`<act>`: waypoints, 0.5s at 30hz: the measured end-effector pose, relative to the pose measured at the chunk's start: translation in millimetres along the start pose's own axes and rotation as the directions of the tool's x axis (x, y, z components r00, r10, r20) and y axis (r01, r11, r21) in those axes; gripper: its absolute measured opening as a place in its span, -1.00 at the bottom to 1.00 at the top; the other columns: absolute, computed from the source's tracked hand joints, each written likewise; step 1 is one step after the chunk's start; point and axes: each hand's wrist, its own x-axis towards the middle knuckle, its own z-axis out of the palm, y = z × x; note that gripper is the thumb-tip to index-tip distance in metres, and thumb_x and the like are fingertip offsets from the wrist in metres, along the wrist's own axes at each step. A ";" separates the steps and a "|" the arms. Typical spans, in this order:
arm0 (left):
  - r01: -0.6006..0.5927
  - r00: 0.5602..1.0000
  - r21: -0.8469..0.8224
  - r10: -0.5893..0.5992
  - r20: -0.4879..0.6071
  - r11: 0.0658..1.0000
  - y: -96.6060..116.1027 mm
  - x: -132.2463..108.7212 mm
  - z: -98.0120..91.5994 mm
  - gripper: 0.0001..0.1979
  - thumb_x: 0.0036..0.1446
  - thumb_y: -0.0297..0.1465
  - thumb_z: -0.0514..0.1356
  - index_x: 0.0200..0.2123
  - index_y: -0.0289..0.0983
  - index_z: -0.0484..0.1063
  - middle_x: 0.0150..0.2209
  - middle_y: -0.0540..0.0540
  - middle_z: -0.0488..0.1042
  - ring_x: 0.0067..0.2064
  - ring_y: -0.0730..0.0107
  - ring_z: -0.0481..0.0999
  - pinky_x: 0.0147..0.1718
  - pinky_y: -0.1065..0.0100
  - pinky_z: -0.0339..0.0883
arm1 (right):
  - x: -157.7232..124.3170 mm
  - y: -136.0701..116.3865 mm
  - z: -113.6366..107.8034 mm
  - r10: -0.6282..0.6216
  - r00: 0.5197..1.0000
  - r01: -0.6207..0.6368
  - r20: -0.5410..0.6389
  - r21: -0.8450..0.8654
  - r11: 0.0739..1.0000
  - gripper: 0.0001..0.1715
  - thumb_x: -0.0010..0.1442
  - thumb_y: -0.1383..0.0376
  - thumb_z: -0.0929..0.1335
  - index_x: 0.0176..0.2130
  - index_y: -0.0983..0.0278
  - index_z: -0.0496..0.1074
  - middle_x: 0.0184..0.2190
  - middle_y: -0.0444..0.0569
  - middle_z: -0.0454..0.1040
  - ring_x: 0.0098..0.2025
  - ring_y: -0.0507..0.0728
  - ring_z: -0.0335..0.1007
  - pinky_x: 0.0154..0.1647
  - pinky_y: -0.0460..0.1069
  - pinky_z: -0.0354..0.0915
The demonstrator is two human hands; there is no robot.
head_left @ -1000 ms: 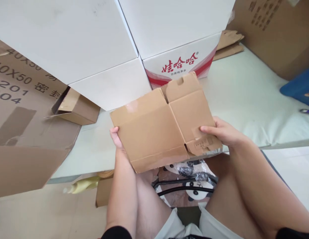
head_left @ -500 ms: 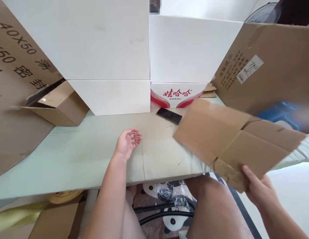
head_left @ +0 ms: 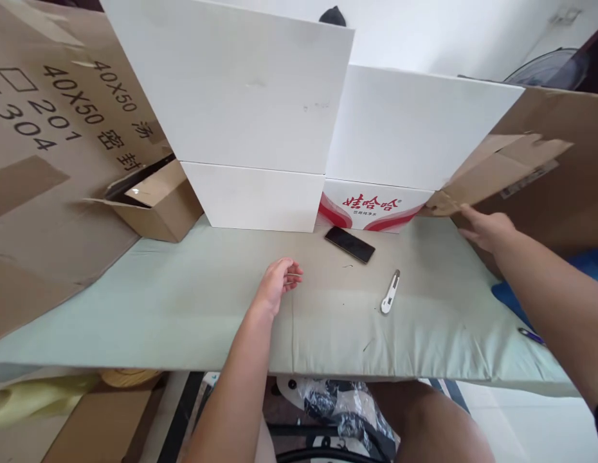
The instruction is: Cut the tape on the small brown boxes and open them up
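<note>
My right hand point(head_left: 489, 228) reaches to the back right and grips the near end of a flattened piece of cardboard point(head_left: 501, 168). The cardboard is tilted in front of the large brown carton panel. Over the middle of the table, my left hand point(head_left: 278, 283) holds nothing, its fingers loosely curled and apart. A black phone point(head_left: 350, 244) lies to the right of that hand, against the foot of the white panels. Between my two hands, a white utility knife point(head_left: 389, 293) rests on the cloth.
White panels point(head_left: 260, 96) stand along the back, with a red-printed white box point(head_left: 366, 206). At left, a small open carton point(head_left: 159, 202) sits by a large printed cardboard panel point(head_left: 53, 206). Blue plastic point(head_left: 514, 302) and a purple pen point(head_left: 531, 335) lie right on the cloth-covered table point(head_left: 193, 308).
My right hand has carried the cardboard from the front right edge to the back right, uncovering the utility knife. The view has shifted; my left hand stays over the table's middle.
</note>
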 end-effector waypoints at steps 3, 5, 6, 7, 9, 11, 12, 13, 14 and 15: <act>-0.023 1.000 -0.019 0.023 0.009 1.000 4.2 -0.5 -5.0 -0.71 -0.15 -0.17 0.24 -0.41 -0.27 0.44 -0.43 -0.03 0.53 -0.44 0.44 0.48 -0.34 0.37 0.27 | -2.8 -15.4 28.1 0.135 0.963 -0.104 0.233 -0.138 0.985 -0.64 0.29 0.09 0.34 -0.38 0.30 0.48 -0.40 0.21 0.58 -0.31 0.23 0.60 -0.30 0.09 0.52; -0.031 0.999 -0.031 0.032 0.022 0.999 7.2 -2.9 -8.5 -0.73 -0.10 -0.18 0.23 -0.41 -0.27 0.44 -0.42 -0.02 0.53 -0.43 0.45 0.48 -0.34 0.38 0.26 | -20.3 -25.9 55.6 0.182 0.922 -0.101 0.340 -0.244 0.965 -0.69 0.19 0.21 0.42 -0.53 0.29 0.44 -0.52 0.13 0.54 -0.47 0.19 0.54 -0.37 0.09 0.48; -0.034 0.999 -0.038 0.035 0.030 0.999 8.5 -4.7 -10.3 -0.74 -0.08 -0.18 0.22 -0.42 -0.26 0.44 -0.42 -0.02 0.53 -0.43 0.45 0.49 -0.34 0.38 0.26 | -30.1 -33.2 68.9 0.175 0.909 -0.066 0.378 -0.284 0.956 -0.69 0.15 0.26 0.44 -0.57 0.29 0.42 -0.55 0.11 0.53 -0.49 0.19 0.52 -0.38 0.09 0.45; -0.037 0.999 -0.046 0.039 0.036 0.998 9.6 -6.9 -12.3 -0.76 -0.06 -0.19 0.22 -0.42 -0.26 0.44 -0.42 -0.02 0.53 -0.43 0.45 0.49 -0.34 0.38 0.26 | -39.6 -42.5 80.8 0.143 0.903 -0.012 0.405 -0.311 0.950 -0.68 0.13 0.28 0.44 -0.60 0.28 0.41 -0.56 0.10 0.52 -0.48 0.20 0.52 -0.36 0.08 0.43; -0.041 0.998 -0.066 0.044 0.046 0.997 11.4 -11.9 -17.1 -0.79 -0.03 -0.22 0.21 -0.43 -0.26 0.44 -0.42 -0.02 0.53 -0.42 0.45 0.49 -0.33 0.38 0.27 | -56.2 -68.7 99.7 0.013 0.902 0.140 0.432 -0.319 0.937 -0.72 0.14 0.27 0.42 -0.57 0.27 0.45 -0.51 0.08 0.55 -0.36 0.23 0.55 -0.29 0.06 0.38; -0.042 0.998 -0.093 0.047 0.046 0.995 12.7 -17.3 -23.9 -0.81 -0.01 -0.24 0.20 -0.43 -0.26 0.44 -0.42 -0.03 0.53 -0.43 0.44 0.49 -0.33 0.38 0.27 | -70.0 -105.7 113.9 -0.165 0.882 0.312 0.442 -0.286 0.906 -0.79 0.19 0.24 0.38 -0.46 0.23 0.52 -0.42 0.05 0.60 -0.25 0.25 0.56 -0.25 0.04 0.35; -0.046 0.998 -0.108 0.050 0.039 0.993 13.4 -19.9 -28.4 -0.82 -0.01 -0.25 0.20 -0.43 -0.26 0.44 -0.42 -0.04 0.53 -0.43 0.44 0.49 -0.33 0.38 0.26 | -76.8 -127.8 120.5 -0.255 0.858 0.396 0.446 -0.258 0.881 -0.81 0.21 0.23 0.36 -0.39 0.21 0.54 -0.37 0.03 0.62 -0.21 0.25 0.55 -0.24 0.03 0.34; -0.053 0.998 -0.126 0.057 0.025 0.991 14.1 -22.1 -33.5 -0.82 -0.01 -0.26 0.20 -0.44 -0.26 0.44 -0.43 -0.04 0.53 -0.43 0.43 0.49 -0.33 0.37 0.26 | -83.9 -152.0 127.5 -0.342 0.824 0.475 0.452 -0.224 0.851 -0.81 0.23 0.23 0.34 -0.33 0.20 0.56 -0.32 0.01 0.63 -0.20 0.24 0.56 -0.23 0.03 0.34; -0.065 0.998 -0.144 0.067 0.006 0.987 14.9 -24.1 -39.1 -0.83 0.00 -0.27 0.20 -0.44 -0.26 0.44 -0.43 -0.04 0.52 -0.44 0.43 0.48 -0.33 0.37 0.26 | -91.6 -177.7 135.2 -0.424 0.782 0.549 0.456 -0.184 0.815 -0.80 0.24 0.24 0.33 -0.27 0.19 0.57 -0.28 0.00 0.64 -0.19 0.22 0.56 -0.21 0.02 0.35; -0.082 0.997 -0.164 0.080 -0.017 0.983 15.9 -25.8 -45.2 -0.83 -0.01 -0.27 0.20 -0.44 -0.26 0.44 -0.43 -0.04 0.52 -0.44 0.44 0.48 -0.32 0.36 0.25 | -100.0 -204.6 143.7 -0.503 0.734 0.618 0.457 -0.140 0.774 -0.79 0.26 0.26 0.32 -0.21 0.19 0.57 -0.22 0.00 0.65 -0.17 0.21 0.57 -0.18 0.02 0.37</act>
